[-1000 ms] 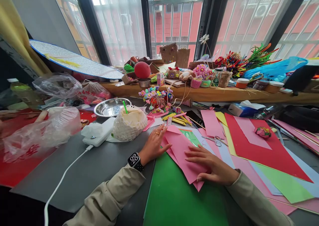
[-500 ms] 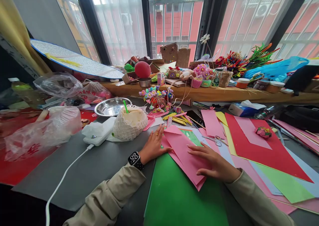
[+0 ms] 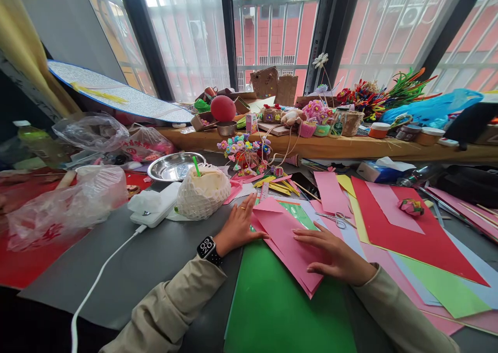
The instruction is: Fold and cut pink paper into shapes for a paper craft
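Observation:
A folded sheet of pink paper (image 3: 286,241) lies slanted on the green folder (image 3: 288,311) in front of me. My left hand (image 3: 238,226), a watch on its wrist, rests at the paper's left edge with fingers spread and thumb touching it. On the right side of the sheet, my right hand (image 3: 330,252) lies with its fingers stretched out over the surface. Neither hand grips anything. A small pair of scissors (image 3: 337,218) lies just beyond the right hand, on other paper.
Red paper (image 3: 412,239) and other coloured sheets spread to the right. At the left stand a coconut in foam netting (image 3: 203,192), a white power bank (image 3: 155,207) with a cable, and a metal plate (image 3: 175,166). Craft flowers (image 3: 247,153) stand behind.
The left hand has shifted very slightly left. The upper left part of the pink paper has moved a little; the right hand stays in place.

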Demonstrator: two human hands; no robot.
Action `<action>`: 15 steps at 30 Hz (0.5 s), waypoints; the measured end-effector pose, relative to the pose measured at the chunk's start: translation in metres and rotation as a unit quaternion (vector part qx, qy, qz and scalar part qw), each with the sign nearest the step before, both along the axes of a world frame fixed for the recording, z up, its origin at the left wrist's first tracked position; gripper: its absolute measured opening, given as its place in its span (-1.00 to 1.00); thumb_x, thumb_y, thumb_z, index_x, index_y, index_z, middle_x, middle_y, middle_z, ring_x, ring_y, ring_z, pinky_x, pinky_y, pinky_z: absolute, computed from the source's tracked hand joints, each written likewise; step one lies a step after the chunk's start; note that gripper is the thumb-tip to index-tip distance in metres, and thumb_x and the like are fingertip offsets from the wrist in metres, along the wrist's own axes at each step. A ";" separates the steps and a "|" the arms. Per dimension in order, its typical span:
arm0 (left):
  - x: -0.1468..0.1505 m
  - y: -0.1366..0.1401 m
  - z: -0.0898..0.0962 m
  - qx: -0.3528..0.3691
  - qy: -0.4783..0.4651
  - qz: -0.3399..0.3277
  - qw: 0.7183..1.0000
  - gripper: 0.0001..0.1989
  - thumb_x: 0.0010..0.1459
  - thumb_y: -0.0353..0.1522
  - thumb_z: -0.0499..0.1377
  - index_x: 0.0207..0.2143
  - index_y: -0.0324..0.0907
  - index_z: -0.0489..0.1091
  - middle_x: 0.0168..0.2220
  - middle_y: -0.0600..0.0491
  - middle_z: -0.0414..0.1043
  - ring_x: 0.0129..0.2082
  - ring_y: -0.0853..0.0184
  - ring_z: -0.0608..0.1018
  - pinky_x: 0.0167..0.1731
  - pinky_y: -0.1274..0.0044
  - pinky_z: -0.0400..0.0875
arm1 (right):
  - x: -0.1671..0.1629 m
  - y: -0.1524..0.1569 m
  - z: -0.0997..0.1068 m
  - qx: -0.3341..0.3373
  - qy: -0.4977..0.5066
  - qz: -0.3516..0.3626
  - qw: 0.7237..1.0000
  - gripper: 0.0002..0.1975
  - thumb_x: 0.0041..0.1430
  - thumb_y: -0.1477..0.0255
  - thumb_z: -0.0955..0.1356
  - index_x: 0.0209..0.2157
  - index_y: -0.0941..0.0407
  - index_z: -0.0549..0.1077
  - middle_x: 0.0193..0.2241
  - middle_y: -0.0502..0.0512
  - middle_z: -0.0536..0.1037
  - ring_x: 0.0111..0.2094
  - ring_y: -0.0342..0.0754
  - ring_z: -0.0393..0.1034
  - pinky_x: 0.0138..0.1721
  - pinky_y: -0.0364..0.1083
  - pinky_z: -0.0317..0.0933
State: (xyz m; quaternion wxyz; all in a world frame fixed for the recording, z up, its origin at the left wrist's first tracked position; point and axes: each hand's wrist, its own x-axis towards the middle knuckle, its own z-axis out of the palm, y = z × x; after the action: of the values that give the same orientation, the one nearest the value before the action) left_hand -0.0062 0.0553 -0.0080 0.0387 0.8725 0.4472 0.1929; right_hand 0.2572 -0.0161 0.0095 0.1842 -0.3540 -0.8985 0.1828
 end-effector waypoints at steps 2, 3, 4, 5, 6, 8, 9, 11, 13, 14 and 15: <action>-0.002 0.000 0.002 -0.019 0.002 -0.002 1.000 0.06 -0.26 0.12 0.02 0.13 -0.22 -0.44 0.15 -0.18 -0.23 0.12 0.10 -0.07 0.01 0.24 -0.08 | 0.000 0.000 0.000 0.001 0.001 0.000 1.000 -0.44 -0.01 0.21 0.26 0.05 0.02 0.08 0.04 0.14 0.19 0.05 0.03 0.03 0.07 0.17 -0.28; -0.003 0.000 0.003 -0.027 0.004 -0.002 1.000 0.07 -0.27 0.12 0.02 0.14 -0.22 -0.43 0.15 -0.18 -0.23 0.12 0.10 -0.07 0.01 0.24 -0.07 | 0.000 0.000 0.000 0.001 0.001 0.000 1.000 -0.44 0.00 0.21 0.26 0.04 0.02 0.08 0.04 0.13 0.19 0.05 0.03 0.03 0.07 0.17 -0.28; -0.004 -0.001 0.003 -0.033 0.004 -0.001 0.999 0.07 -0.27 0.12 0.03 0.14 -0.22 -0.42 0.15 -0.18 -0.23 0.12 0.10 -0.06 0.01 0.25 -0.06 | 0.000 0.000 0.001 0.000 0.000 -0.001 1.000 -0.45 0.00 0.21 0.26 0.04 0.01 0.08 0.04 0.13 0.19 0.05 0.03 0.03 0.07 0.17 -0.28; -0.005 0.000 0.004 -0.037 0.004 0.000 0.999 0.07 -0.28 0.12 0.03 0.14 -0.22 -0.41 0.15 -0.18 -0.23 0.12 0.09 -0.06 0.01 0.25 -0.06 | 0.000 0.000 0.001 -0.001 -0.002 -0.002 1.000 -0.45 0.00 0.21 0.26 0.04 0.01 0.08 0.04 0.12 0.19 0.05 0.03 0.03 0.07 0.17 -0.28; -0.006 0.000 0.004 -0.039 0.004 0.000 0.999 0.07 -0.28 0.12 0.03 0.14 -0.22 -0.40 0.15 -0.18 -0.23 0.12 0.09 -0.06 0.01 0.26 -0.05 | 0.000 0.000 0.001 -0.003 -0.005 -0.002 1.000 -0.45 0.00 0.21 0.26 0.04 0.01 0.08 0.03 0.12 0.19 0.05 0.02 0.03 0.07 0.17 -0.29; -0.006 0.000 0.003 -0.040 0.004 -0.002 0.999 0.06 -0.27 0.11 0.04 0.14 -0.21 -0.40 0.15 -0.17 -0.22 0.12 0.10 -0.06 0.02 0.26 -0.05 | 0.000 0.000 0.001 -0.005 -0.009 -0.002 1.000 -0.45 0.00 0.21 0.25 0.05 0.01 0.07 0.03 0.12 0.20 0.05 0.02 0.03 0.07 0.17 -0.29; -0.007 0.001 0.003 -0.040 0.005 -0.003 0.999 0.05 -0.26 0.11 0.04 0.14 -0.20 -0.39 0.15 -0.16 -0.22 0.12 0.10 -0.06 0.02 0.26 -0.05 | 0.000 0.000 0.001 -0.007 -0.011 -0.003 1.000 -0.45 0.00 0.21 0.25 0.05 0.01 0.07 0.03 0.12 0.19 0.05 0.02 0.03 0.07 0.17 -0.30; -0.007 0.003 0.002 -0.038 0.006 -0.007 0.999 0.04 -0.25 0.10 0.04 0.14 -0.20 -0.39 0.15 -0.16 -0.23 0.12 0.10 -0.06 0.02 0.26 -0.05 | 0.000 0.000 0.001 -0.011 -0.012 -0.004 1.000 -0.45 0.00 0.20 0.25 0.04 0.02 0.08 0.03 0.12 0.20 0.05 0.02 0.03 0.07 0.17 -0.30; -0.008 0.004 0.002 -0.036 0.008 -0.005 0.999 0.03 -0.25 0.09 0.05 0.14 -0.20 -0.38 0.15 -0.17 -0.22 0.12 0.09 -0.05 0.02 0.25 -0.05 | -0.001 0.000 0.001 -0.014 -0.010 -0.003 1.000 -0.44 -0.01 0.20 0.25 0.04 0.02 0.09 0.03 0.13 0.20 0.05 0.02 0.04 0.08 0.17 -0.31; -0.009 0.005 0.002 -0.036 0.010 -0.002 0.999 0.03 -0.25 0.09 0.05 0.14 -0.21 -0.37 0.15 -0.17 -0.21 0.12 0.09 -0.05 0.02 0.24 -0.06 | -0.001 0.000 0.002 -0.016 -0.008 -0.003 1.000 -0.44 -0.01 0.20 0.25 0.04 0.02 0.09 0.03 0.13 0.20 0.04 0.03 0.05 0.07 0.17 -0.31; -0.009 0.005 0.002 -0.035 0.011 0.002 0.999 0.02 -0.24 0.09 0.05 0.14 -0.21 -0.36 0.15 -0.18 -0.20 0.12 0.09 -0.05 0.01 0.24 -0.06 | -0.002 -0.001 0.002 -0.017 -0.007 -0.003 1.000 -0.45 -0.01 0.19 0.26 0.04 0.02 0.10 0.03 0.13 0.21 0.04 0.03 0.05 0.07 0.17 -0.31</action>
State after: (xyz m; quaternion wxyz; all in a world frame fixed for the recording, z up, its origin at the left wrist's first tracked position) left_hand -0.0151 0.0602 -0.0057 0.0634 0.8718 0.4558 0.1677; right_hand 0.2553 -0.0168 0.0112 0.1726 -0.3613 -0.8953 0.1953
